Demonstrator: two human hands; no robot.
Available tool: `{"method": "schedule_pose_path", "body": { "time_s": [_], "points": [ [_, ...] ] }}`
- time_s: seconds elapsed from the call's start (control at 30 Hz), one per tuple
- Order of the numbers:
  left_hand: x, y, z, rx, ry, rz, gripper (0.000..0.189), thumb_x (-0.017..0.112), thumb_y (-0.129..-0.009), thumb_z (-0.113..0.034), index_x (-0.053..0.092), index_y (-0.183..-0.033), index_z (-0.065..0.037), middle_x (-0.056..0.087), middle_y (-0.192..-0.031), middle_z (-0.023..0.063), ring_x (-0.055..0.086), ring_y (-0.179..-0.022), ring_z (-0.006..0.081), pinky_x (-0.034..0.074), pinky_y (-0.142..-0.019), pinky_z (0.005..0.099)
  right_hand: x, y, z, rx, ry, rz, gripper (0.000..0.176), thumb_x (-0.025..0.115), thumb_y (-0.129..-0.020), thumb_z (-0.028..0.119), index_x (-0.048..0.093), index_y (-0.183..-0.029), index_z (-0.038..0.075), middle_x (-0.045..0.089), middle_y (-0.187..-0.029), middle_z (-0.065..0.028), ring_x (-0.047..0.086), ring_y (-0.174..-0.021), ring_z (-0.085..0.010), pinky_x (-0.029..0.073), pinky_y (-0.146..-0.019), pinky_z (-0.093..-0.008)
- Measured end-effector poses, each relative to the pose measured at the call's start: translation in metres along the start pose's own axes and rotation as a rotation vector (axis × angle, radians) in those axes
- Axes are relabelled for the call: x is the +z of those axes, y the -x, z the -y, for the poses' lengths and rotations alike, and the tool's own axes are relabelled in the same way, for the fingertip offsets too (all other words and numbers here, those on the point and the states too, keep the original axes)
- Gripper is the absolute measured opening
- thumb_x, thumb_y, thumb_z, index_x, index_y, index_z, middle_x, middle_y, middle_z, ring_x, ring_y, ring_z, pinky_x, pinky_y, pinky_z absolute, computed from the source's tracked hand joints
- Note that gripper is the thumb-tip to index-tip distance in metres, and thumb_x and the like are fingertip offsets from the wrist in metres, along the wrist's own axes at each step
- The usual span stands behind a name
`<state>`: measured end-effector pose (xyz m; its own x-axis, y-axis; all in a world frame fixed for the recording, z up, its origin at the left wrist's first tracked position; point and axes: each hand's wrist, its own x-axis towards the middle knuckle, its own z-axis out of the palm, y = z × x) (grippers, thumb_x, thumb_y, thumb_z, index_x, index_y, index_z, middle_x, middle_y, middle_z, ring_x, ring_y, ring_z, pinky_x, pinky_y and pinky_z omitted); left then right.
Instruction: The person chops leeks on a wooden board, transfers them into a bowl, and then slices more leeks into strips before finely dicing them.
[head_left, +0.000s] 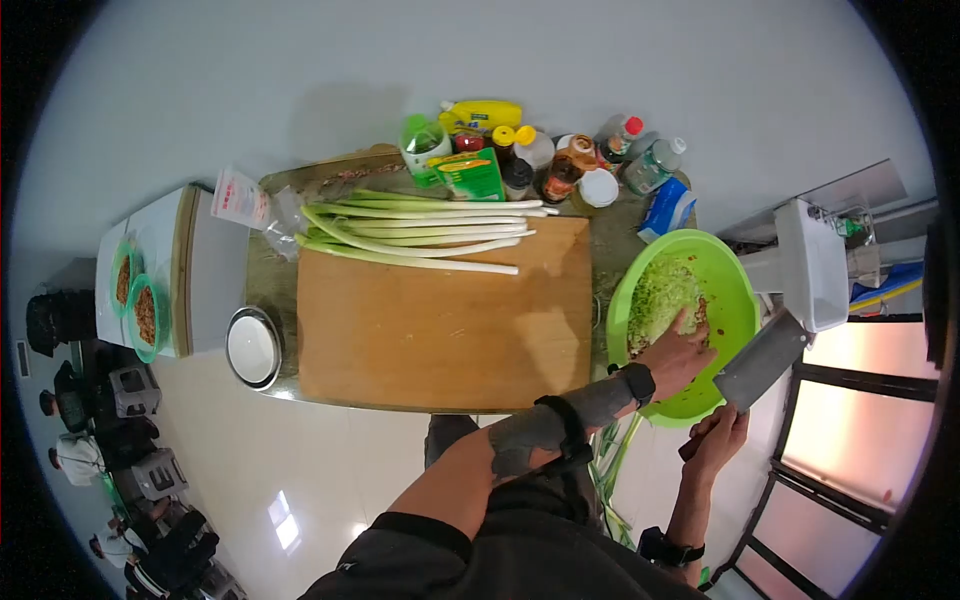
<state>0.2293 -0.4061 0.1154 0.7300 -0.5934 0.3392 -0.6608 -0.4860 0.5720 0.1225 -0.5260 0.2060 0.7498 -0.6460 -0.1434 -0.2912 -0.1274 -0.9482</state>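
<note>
My left hand reaches over the rim of a large green basin, its fingers apart at the edge of a heap of chopped pale-green vegetable. Reddish bits show beneath the heap. Gripped by its dark handle in my right hand is a cleaver, its broad blade raised beside the basin's right side. To the left lies a wooden cutting board, with several long green onions across its far edge.
Seasoning bottles and a green packet line the back. A white bowl sits at the table's left. Farther left, a white cabinet holds green bowls. More green stalks hang below the basin. Other people are far left.
</note>
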Motion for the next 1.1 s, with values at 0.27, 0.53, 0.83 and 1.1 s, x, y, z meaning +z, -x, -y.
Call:
{"method": "schedule_pose_path", "body": {
  "time_s": [0.27,0.53,0.83,1.1],
  "points": [
    [-0.152,0.217,0.167,-0.618,-0.018,-0.473,0.038,0.064,-0.09,-0.008,0.067,-0.127,-0.011,0.067,-0.124,0.0151,0.059,-0.121,0.039,0.041,-0.113,0.0546,0.059,0.094,0.009,-0.024,0.091,0.107,0.014,0.054,-0.112,0.016,0.057,-0.102,0.008,0.046,-0.064,0.0025,0.048,-0.045,-0.0077,0.04,-0.042,-0.0262],
    [-0.207,0.313,0.305,-0.62,-0.422,0.079,0.071,0.079,-0.083,-0.023,0.055,-0.149,-0.013,0.049,-0.15,0.0099,0.041,-0.146,0.0329,0.032,-0.122,0.0602,0.102,0.163,-0.038,0.174,0.452,0.469,0.022,0.065,-0.102,0.016,0.061,-0.086,0.001,0.053,-0.064,0.0016,0.047,-0.059,-0.0063,0.039,-0.053,-0.0296],
    [-0.21,0.309,0.293,-0.616,-0.575,0.059,0.084,0.082,-0.082,-0.028,0.046,-0.158,-0.016,0.046,-0.153,0.011,0.042,-0.144,0.0359,0.034,-0.121,0.0571,0.107,0.141,-0.061,-0.012,0.717,0.626,0.023,0.068,-0.099,0.021,0.067,-0.104,-0.002,0.066,-0.074,-0.0174,0.063,-0.064,-0.0243,0.049,-0.062,-0.0411],
    [-0.217,0.297,0.314,-0.769,-0.494,0.248,0.105,0.092,-0.074,-0.041,0.039,-0.163,-0.021,0.041,-0.158,0.0088,0.04,-0.145,0.0362,0.035,-0.116,0.0655,0.104,0.117,-0.055,-0.042,0.762,0.701,0.026,0.068,-0.098,0.023,0.067,-0.107,-0.001,0.065,-0.076,-0.0241,0.066,-0.067,-0.0366,0.05,-0.065,-0.0462]
  ]
}}
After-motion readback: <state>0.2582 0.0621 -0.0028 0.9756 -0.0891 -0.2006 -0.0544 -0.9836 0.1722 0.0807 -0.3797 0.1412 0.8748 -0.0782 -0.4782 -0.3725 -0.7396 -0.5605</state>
